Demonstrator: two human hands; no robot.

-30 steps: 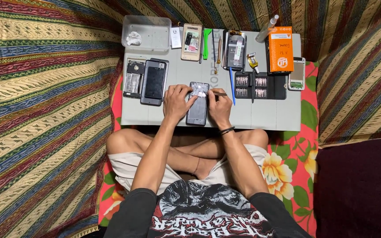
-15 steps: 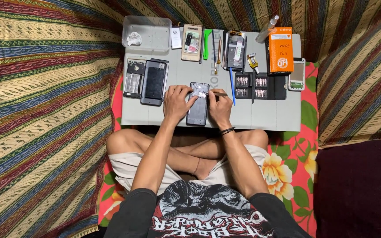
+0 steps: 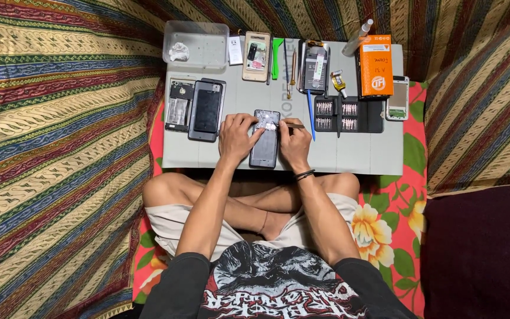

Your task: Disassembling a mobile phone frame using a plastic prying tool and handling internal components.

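An opened grey phone (image 3: 265,147) lies back-up on the grey work mat (image 3: 349,155), its insides showing at the top end. My left hand (image 3: 237,137) rests on the phone's left edge, with a finger reaching over the exposed upper part. My right hand (image 3: 294,140) sits at the phone's right edge and pinches a thin tool (image 3: 295,126) whose tip points at the phone's top. Both forearms reach from my crossed legs onto the mat.
Left of the hands lie a dark phone panel (image 3: 207,110) and a phone frame (image 3: 179,105). A black bit tray (image 3: 346,114), blue pen (image 3: 310,115), orange box (image 3: 376,65), clear plastic tub (image 3: 196,44), green pry tool (image 3: 277,58) and another phone (image 3: 256,56) line the mat's far side. Patterned cloth surrounds the mat.
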